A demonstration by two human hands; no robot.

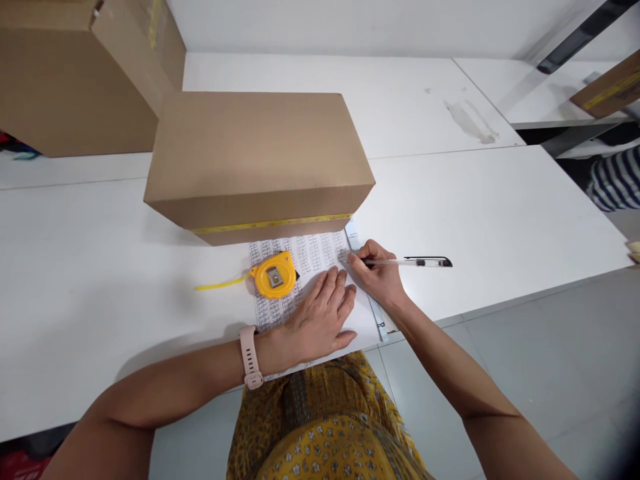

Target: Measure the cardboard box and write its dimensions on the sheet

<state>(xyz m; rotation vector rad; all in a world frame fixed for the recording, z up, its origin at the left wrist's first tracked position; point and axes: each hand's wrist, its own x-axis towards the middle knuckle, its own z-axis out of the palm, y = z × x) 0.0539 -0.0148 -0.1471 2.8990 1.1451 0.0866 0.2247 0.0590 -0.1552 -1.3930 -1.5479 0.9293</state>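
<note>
My left hand (320,317) lies flat, fingers stretched out, on a sheet of paper (305,257) filled with small writing. My right hand (377,273) pinches a clear pen with a black cap (415,262), its tip on the sheet's right side. A yellow tape measure (274,275) sits on the paper just left of my left hand, a short length of yellow tape pulled out to the left. A closed cardboard box (257,157) with a yellow tape band stands right behind the paper. A pink watch is on my left wrist.
A larger cardboard box (75,73) stands at the back left on the white table (480,207). Another table with a cardboard piece (607,90) is at the back right. A person's striped sleeve (617,177) shows at the right edge. Grey floor lies beyond the table's near edge.
</note>
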